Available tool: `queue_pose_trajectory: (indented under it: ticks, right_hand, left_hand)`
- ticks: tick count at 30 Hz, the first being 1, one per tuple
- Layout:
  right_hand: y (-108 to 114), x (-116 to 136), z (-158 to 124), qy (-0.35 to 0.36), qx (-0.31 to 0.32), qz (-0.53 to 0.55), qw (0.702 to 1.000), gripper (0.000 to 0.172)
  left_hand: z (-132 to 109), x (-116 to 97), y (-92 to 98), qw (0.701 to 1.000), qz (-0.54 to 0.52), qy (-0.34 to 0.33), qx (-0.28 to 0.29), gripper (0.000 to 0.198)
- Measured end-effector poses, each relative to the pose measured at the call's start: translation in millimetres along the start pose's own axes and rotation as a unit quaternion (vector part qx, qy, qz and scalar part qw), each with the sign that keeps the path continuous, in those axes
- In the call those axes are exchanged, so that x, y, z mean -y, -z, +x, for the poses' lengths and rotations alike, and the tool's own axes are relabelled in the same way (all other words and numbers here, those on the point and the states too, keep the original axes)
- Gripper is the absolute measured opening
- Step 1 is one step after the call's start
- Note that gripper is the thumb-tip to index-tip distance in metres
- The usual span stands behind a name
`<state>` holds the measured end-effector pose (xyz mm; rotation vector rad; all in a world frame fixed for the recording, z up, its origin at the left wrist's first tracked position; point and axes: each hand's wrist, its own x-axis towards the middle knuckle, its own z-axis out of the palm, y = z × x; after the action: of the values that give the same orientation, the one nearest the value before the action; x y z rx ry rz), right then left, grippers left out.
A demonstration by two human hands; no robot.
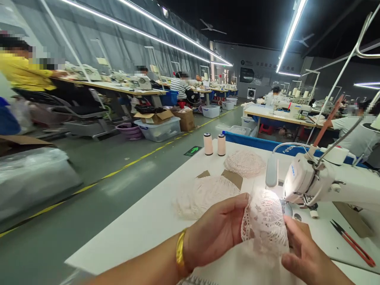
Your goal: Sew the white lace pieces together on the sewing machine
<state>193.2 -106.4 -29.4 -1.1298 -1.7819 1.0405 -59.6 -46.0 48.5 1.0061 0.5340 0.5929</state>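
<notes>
A pale pink lace piece (pixel 263 223) is held up between both hands, just in front of the sewing machine (pixel 308 178) and lit by its lamp. My left hand (pixel 218 229), with a gold bracelet at the wrist, grips the lace's left edge between thumb and fingers. On the other edge, my right hand (pixel 305 247) is closed, its fingers partly behind the fabric. Beyond my left hand lies a stack of lace pieces (pixel 213 194) with brown card by it. Farther back sits a second lace pile (pixel 245 163).
Two thread spools (pixel 208 144) stand at the table's far edge. Red-handled thread snips (pixel 353 241) lie right of the machine. A floor aisle with a yellow line (pixel 118 170) runs along the left. Other people work at sewing tables, and plastic bins (pixel 160 128) stand beside the aisle.
</notes>
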Motion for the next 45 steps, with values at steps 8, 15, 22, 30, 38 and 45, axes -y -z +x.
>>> queue_pose_trajectory:
  ticks: [8,15,22,30,38,45]
  right_hand:
    - [22,47,1,-0.176,0.208,0.203,0.940,0.080]
    - [31,4,-5,-0.119,0.055,-0.005,0.991,0.040]
    - [24,17,-1,-0.107,-0.014,-0.141,0.984,0.033]
    - [17,25,1,-0.072,-0.086,-0.157,0.981,0.021]
    - [12,21,2,-0.034,-0.122,-0.138,0.982,0.016]
    - [11,18,2,0.022,-0.142,-0.163,0.976,0.016]
  left_hand:
    - [19,23,1.9,0.991,-0.045,0.111,0.065,0.078]
    - [55,29,-4.7,0.931,0.351,0.060,0.083,0.035]
    - [74,33,-5.3,0.884,0.462,-0.053,0.035,0.023]
    - [69,40,-5.1,0.862,0.489,-0.129,0.015,0.026]
    - [66,48,-11.3,0.871,0.466,-0.155,-0.005,0.017]
    - [65,52,-14.9,0.873,0.452,-0.180,-0.040,0.022]
